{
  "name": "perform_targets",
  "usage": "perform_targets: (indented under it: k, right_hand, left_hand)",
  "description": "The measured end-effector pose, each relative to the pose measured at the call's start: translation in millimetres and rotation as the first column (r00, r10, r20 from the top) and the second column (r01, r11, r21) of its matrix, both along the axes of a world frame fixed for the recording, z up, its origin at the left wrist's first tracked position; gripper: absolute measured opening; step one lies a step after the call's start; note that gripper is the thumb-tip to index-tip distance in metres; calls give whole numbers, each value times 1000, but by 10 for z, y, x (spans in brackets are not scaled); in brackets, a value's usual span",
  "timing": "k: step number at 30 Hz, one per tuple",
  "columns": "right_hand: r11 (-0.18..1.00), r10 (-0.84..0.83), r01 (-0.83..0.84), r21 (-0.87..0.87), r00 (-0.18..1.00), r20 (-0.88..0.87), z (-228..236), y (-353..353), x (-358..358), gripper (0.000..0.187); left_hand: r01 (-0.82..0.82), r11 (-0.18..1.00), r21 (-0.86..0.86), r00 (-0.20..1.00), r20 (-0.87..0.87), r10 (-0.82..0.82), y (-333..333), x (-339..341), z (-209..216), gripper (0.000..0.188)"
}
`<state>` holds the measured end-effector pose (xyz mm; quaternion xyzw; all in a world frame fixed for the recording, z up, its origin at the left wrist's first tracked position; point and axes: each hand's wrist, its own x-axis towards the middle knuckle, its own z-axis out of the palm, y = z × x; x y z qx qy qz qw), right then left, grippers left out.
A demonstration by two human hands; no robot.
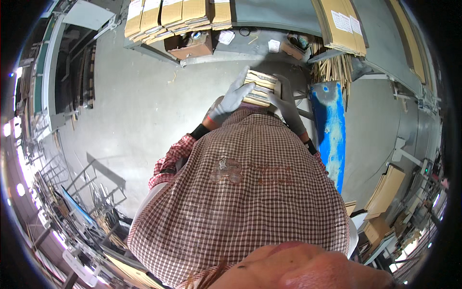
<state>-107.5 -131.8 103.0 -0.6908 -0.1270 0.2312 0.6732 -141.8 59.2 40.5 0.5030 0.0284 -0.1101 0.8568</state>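
A small stack of cream-coloured layered pieces (260, 88), which looks like cardboard with wavy edges, is held upright in front of my waist. My left hand (232, 99), in a grey glove, grips its left side, the thumb lying across the near face. From the right, my right hand (287, 102), also gloved in grey, closes round the opposite side. Its fingers are partly hidden behind the stack. A checked apron (255, 149) covers my front just below the hands.
Ahead stands a grey worktable (274, 14) with stacks of flat cardboard (180, 14) at left and another cardboard stack (339, 26) at right. An open carton (195, 47) sits on its lower shelf. Thin strips (337, 67) stand beyond a worn blue bench (332, 137) on my right.
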Motion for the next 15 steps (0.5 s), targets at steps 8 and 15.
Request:
perform_targets:
  k: [8,15]
  right_hand:
    - [979,115,-62,193,953,-280,-70,-45,259,47]
    - [941,290,-167,295,848,-444,-231,-71,393,44]
  left_hand:
    - [-93,963,253,996,38,86,-210,-263,382,72]
    - [-159,945,285,985,103,135,-248,-475,393,79]
